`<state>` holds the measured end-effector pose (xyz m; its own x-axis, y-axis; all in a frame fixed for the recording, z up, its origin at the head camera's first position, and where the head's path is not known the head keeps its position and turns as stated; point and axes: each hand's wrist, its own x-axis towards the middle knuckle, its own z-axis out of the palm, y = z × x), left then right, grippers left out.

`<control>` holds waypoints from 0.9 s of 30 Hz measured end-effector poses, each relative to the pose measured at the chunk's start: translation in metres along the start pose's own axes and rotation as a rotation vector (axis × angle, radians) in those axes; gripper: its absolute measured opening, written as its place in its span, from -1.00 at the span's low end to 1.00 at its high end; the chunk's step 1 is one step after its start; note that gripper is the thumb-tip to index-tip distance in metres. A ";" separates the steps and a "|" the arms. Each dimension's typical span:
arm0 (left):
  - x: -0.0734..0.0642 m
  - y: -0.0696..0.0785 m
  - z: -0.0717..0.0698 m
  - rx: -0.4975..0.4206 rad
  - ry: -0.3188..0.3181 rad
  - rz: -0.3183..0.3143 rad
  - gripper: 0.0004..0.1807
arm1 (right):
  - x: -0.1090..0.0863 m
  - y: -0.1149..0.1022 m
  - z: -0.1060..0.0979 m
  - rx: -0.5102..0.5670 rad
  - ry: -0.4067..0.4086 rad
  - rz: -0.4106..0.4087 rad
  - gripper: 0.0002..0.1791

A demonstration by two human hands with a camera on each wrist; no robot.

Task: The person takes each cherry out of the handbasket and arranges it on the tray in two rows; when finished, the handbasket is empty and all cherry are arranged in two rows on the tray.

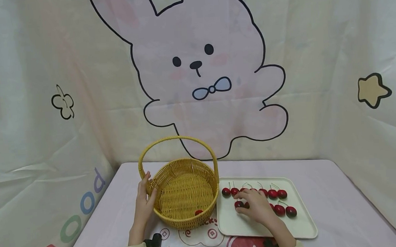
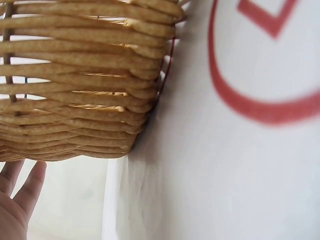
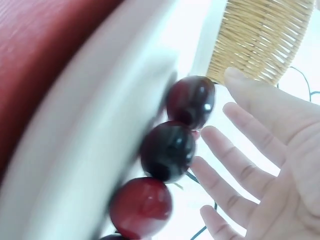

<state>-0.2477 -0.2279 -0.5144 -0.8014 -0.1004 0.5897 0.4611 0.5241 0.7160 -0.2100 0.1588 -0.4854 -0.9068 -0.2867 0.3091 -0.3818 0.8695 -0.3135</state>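
In the head view my left hand (image 1: 144, 202) is at the left side of a yellow wicker basket (image 1: 187, 224), near the base of its handle. In the left wrist view straight fingers (image 2: 31, 187) touch the basket's woven wall (image 2: 75, 65). A single red cherry (image 1: 199, 212) lies inside the basket near its front. My right hand (image 1: 257, 207) hovers over the cream tray (image 1: 303, 226), fingers spread around the left end of the front row of cherries. The right wrist view shows the end cherry (image 3: 191, 102) between thumb and fingers, not visibly gripped.
A back row of stemmed cherries (image 1: 272, 193) lies on the tray, behind the front row with cherries (image 1: 291, 211) at its right end. Tray and basket stand side by side on a pale table (image 1: 339, 201). A printed curtain (image 1: 313, 124) hangs behind.
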 end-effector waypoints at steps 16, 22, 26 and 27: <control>0.001 -0.001 0.002 0.000 -0.015 0.013 -0.28 | 0.010 -0.025 -0.015 0.193 0.082 -0.131 -0.70; 0.000 -0.002 0.002 -0.013 0.002 0.003 -0.30 | 0.019 -0.041 -0.018 0.221 0.098 -0.202 -0.68; 0.000 -0.002 0.002 -0.011 0.003 0.003 -0.31 | 0.026 -0.052 -0.020 0.244 0.076 -0.258 -0.69; 0.000 -0.001 0.002 -0.010 0.003 0.004 -0.31 | 0.029 -0.054 -0.020 0.250 0.061 -0.266 -0.69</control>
<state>-0.2493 -0.2270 -0.5160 -0.7983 -0.1010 0.5937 0.4681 0.5162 0.7172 -0.2118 0.1118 -0.4420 -0.7601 -0.4585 0.4604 -0.6418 0.6405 -0.4217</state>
